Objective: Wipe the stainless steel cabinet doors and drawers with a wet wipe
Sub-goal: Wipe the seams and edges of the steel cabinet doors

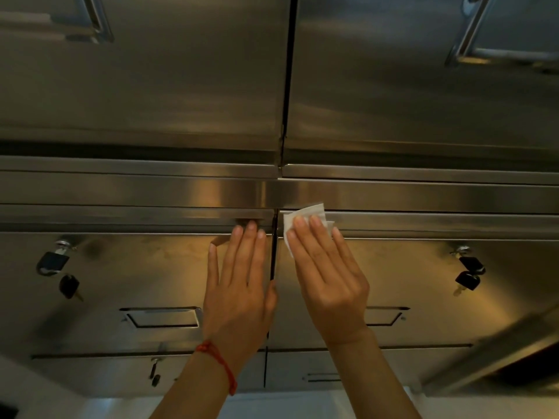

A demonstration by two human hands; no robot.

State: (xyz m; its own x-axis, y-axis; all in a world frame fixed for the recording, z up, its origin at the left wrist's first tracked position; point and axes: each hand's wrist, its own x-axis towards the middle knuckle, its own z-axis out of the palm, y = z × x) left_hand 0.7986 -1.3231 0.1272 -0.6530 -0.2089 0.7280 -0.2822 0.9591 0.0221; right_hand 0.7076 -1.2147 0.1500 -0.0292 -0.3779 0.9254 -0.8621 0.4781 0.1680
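At frame centre, slightly toward 5 o'clock, the right hand [328, 278] lies flat against the top left corner of the right stainless steel drawer [423, 282]. Fingers extended and close together, pressing a white wet wipe [305, 217] to the metal. Wipe is folded; its upper edge overlaps the drawer's top lip and reaches the horizontal rail [423, 195] above. Most of the wipe is hidden under the fingers; only the part at 12 o'clock of the fingertips and a strip on the left side show.

Left hand [240, 285], at 7 o'clock of centre, rests open and flat on the top right corner of the left stainless steel drawer [136, 276]. Fingers straight, slightly spread, holding nothing; fingertips at the drawer's top lip. Red string bracelet [219, 362] on the left wrist. The two hands sit either side of the dark vertical gap [273, 261] between the drawers, near each other, not touching.

Each drawer has a recessed pull: left pull [163, 317] at 8 o'clock, right pull [385, 316] partly hidden behind the right wrist. Keys with black heads hang from a lock at the left drawer's upper left [56, 263] and at the right drawer's upper right [469, 272].

Toward 12 o'clock, two large stainless steel cabinet doors, left door [151, 86] and right door [423, 95], meet at a vertical seam; a bar handle [475, 34] shows at 1 o'clock.
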